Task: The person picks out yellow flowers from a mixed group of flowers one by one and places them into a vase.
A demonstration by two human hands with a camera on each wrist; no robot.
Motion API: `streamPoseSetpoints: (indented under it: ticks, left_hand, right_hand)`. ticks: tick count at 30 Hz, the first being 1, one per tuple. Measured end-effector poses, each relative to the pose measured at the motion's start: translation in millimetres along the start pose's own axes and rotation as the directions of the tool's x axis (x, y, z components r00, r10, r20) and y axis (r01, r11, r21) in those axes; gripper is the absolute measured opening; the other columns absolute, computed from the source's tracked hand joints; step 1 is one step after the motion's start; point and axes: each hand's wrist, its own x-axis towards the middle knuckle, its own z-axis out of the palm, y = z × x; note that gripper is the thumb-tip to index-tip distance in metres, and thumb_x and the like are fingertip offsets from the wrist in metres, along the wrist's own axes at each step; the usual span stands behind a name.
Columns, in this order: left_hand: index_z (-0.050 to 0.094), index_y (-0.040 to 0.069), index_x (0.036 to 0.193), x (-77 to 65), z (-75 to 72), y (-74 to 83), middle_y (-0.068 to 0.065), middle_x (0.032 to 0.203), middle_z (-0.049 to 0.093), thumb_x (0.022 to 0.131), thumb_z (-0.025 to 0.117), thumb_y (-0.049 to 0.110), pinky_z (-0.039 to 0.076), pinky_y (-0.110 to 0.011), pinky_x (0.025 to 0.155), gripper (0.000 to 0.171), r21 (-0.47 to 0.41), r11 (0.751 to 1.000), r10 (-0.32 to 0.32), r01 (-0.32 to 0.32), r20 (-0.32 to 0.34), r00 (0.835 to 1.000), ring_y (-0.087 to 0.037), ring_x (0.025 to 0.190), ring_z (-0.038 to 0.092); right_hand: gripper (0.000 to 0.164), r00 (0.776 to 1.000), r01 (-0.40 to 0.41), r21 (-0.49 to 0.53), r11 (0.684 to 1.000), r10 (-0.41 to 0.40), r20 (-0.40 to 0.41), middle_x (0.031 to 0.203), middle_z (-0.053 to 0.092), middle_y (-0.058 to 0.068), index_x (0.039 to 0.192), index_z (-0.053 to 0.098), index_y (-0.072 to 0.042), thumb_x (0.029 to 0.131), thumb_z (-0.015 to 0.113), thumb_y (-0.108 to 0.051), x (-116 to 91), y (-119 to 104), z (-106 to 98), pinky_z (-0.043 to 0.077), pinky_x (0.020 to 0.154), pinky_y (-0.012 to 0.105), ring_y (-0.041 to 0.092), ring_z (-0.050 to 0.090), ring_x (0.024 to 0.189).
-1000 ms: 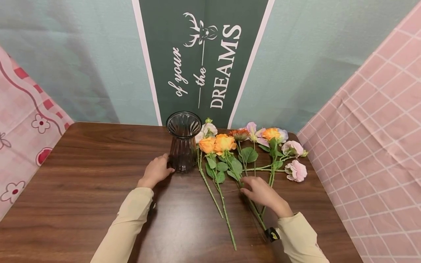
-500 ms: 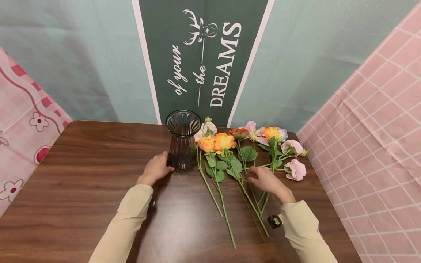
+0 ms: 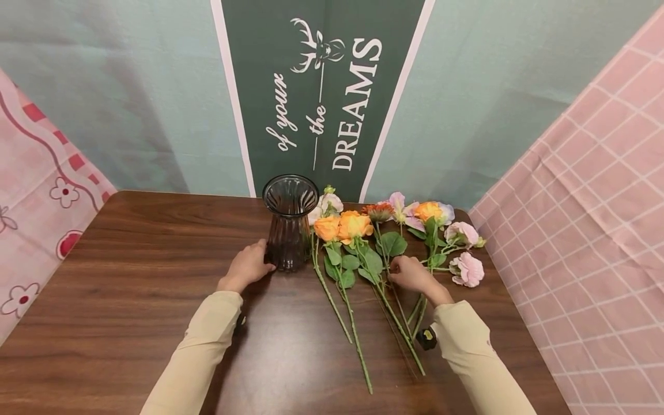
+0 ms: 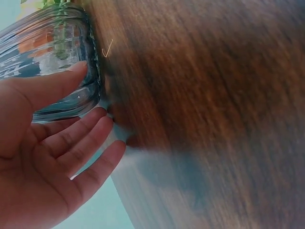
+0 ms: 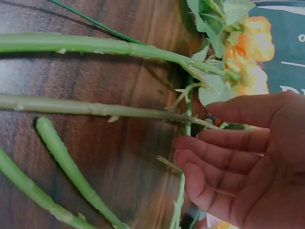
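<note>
A smoky glass vase (image 3: 288, 242) stands upright near the table's back edge. My left hand (image 3: 248, 266) holds its base from the left, the thumb across the glass in the left wrist view and the other fingers around the far side. My right hand (image 3: 412, 274) is among the flower stems. In the right wrist view, a thin brownish-green stem (image 5: 95, 106) runs between its thumb and index finger, which pinch it. That stem leads up to a rust-orange flower (image 3: 378, 211). Two orange roses (image 3: 355, 226) lie between the hands, their stems towards me.
Pink flowers (image 3: 467, 269) lie at the table's right side, with another orange rose (image 3: 428, 211) behind them. White flowers (image 3: 329, 204) lie just right of the vase. A pink grid cloth (image 3: 596, 202) hangs along the right of the brown wooden table (image 3: 129, 288).
My right hand has moved up off the thicker green stem, away to the right, then slightly back left, and its fingers have closed on the thinner stem. The left hand stays at the vase.
</note>
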Motion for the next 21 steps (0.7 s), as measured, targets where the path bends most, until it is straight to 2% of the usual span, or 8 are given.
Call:
streamPoseSetpoints:
  ticks: [3, 8, 16, 21]
  left_hand:
    - [0.040, -0.012, 0.126, 0.2, 0.1, 0.1, -0.029, 0.114, 0.054, 0.082, 0.068, 0.017, 0.042, -0.050, 0.081, 0.060, 0.009, 1.000, -0.001, 0.001, 0.006, 1.000, -0.043, 0.101, 0.053]
    - [0.037, -0.013, 0.129, 0.4, 0.3, 0.3, -0.031, 0.118, 0.051, 0.083, 0.067, 0.017, 0.042, -0.050, 0.082, 0.063, 0.017, 1.000, -0.002, 0.001, 0.020, 1.000, -0.043, 0.103, 0.052]
    - [0.036, -0.012, 0.130, 0.2, 0.5, 1.5, -0.030, 0.119, 0.050, 0.084, 0.066, 0.017, 0.041, -0.050, 0.083, 0.063, 0.010, 1.000, -0.001, 0.001, 0.026, 1.000, -0.043, 0.105, 0.051]
    - [0.035, -0.013, 0.132, -0.6, -0.3, 1.6, -0.031, 0.123, 0.048, 0.084, 0.066, 0.017, 0.040, -0.051, 0.085, 0.064, 0.005, 1.000, -0.007, 0.007, 0.026, 1.000, -0.044, 0.107, 0.049]
  right_hand:
    - [0.007, 0.998, -0.065, 0.070, 0.995, 0.064, 0.014, 0.066, 0.058, 0.006, 0.079, 0.060, 0.000, 0.082, 0.060, -0.006, 1.6, 1.0, 3.2, 0.043, 0.053, 0.030, 0.017, 0.054, 0.055]
    - [0.011, 0.987, -0.157, 0.213, 0.964, 0.150, 0.048, 0.055, 0.055, 0.010, 0.071, 0.056, -0.002, 0.082, 0.058, -0.001, 1.9, 2.6, 7.3, 0.043, 0.043, 0.028, 0.019, 0.055, 0.045]
    - [0.018, 0.980, -0.190, 0.252, 0.949, 0.170, 0.099, 0.052, 0.053, 0.010, 0.063, 0.050, -0.004, 0.079, 0.052, 0.005, 3.5, 3.9, 10.5, 0.048, 0.045, 0.034, 0.019, 0.055, 0.043]
    - [0.019, 0.976, -0.211, 0.288, 0.934, 0.187, 0.108, 0.054, 0.052, 0.011, 0.063, 0.050, -0.003, 0.079, 0.050, 0.008, 2.7, 0.8, 8.8, 0.049, 0.045, 0.035, 0.019, 0.056, 0.042]
